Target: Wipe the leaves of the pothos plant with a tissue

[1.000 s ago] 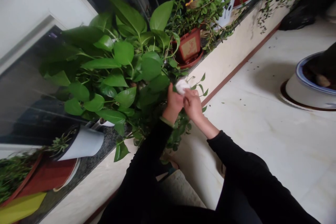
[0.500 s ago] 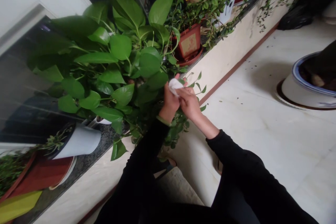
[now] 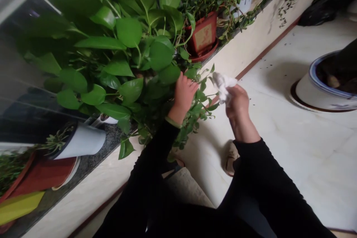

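Right hand grasping a crumpled white cloth, fingers closed on it; cloth held up just right of the leafy plant, apart from its big leaves. Left hand at the plant's right edge, fingers bent among the leaves; whether they grip a stem, cannot tell. Red pot just behind the plant's right side; white pot at its lower left; blue-rimmed pot well off to its right. Progress, as judged: work under way, not closed out. Leaves done versus leaves left: not distinguishable here.
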`<state>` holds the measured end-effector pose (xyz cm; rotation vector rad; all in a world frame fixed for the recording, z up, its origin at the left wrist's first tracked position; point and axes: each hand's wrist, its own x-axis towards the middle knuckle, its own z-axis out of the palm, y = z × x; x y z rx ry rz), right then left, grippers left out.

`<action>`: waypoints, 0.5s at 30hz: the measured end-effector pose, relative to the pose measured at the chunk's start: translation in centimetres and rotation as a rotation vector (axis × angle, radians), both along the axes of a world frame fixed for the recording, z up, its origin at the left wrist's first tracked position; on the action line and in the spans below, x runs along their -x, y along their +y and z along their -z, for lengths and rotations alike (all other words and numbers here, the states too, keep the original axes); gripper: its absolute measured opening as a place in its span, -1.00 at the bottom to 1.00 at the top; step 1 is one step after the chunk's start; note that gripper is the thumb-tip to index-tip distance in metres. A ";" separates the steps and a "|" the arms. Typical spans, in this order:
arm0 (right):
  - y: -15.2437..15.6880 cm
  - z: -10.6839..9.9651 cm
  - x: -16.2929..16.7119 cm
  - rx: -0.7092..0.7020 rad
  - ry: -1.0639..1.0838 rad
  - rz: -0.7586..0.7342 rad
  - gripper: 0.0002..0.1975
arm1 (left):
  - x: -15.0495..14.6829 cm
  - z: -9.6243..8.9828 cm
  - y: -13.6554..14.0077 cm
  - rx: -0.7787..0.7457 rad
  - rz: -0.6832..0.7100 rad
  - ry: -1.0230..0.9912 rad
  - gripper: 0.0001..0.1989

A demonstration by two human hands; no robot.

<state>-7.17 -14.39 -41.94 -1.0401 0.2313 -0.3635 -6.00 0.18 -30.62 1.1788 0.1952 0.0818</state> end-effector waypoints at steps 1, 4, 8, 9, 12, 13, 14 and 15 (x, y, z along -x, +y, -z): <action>-1.1 0.5 -0.4 -0.042 0.039 0.070 -0.81 | 0.9 0.3 0.0 0.040 0.071 0.006 -0.70; -2.4 2.1 -1.1 -0.064 0.104 0.152 -0.81 | 4.7 2.5 -0.5 0.035 0.141 -0.045 -0.75; -1.2 3.4 -0.8 -0.060 0.149 0.091 -0.87 | 9.6 7.7 -1.2 -0.081 0.135 0.048 -0.72; -0.9 3.5 -0.7 -0.066 0.163 0.089 -0.87 | 10.4 9.0 -1.2 -0.098 0.114 0.099 -0.72; -0.9 3.9 -0.6 -0.065 0.187 0.108 -0.89 | 12.0 12.0 -0.2 -0.157 0.018 0.167 -0.74; -1.1 4.0 -0.6 -0.054 0.185 0.121 -0.90 | 12.3 12.6 0.3 -0.172 -0.020 0.170 -0.75; -1.4 4.1 -0.7 -0.036 0.183 0.140 -0.90 | 12.4 13.0 0.8 -0.185 -0.061 0.165 -0.76; -1.7 4.2 -0.7 -0.014 0.178 0.169 -0.90 | 12.4 13.2 1.3 -0.195 -0.103 0.149 -0.77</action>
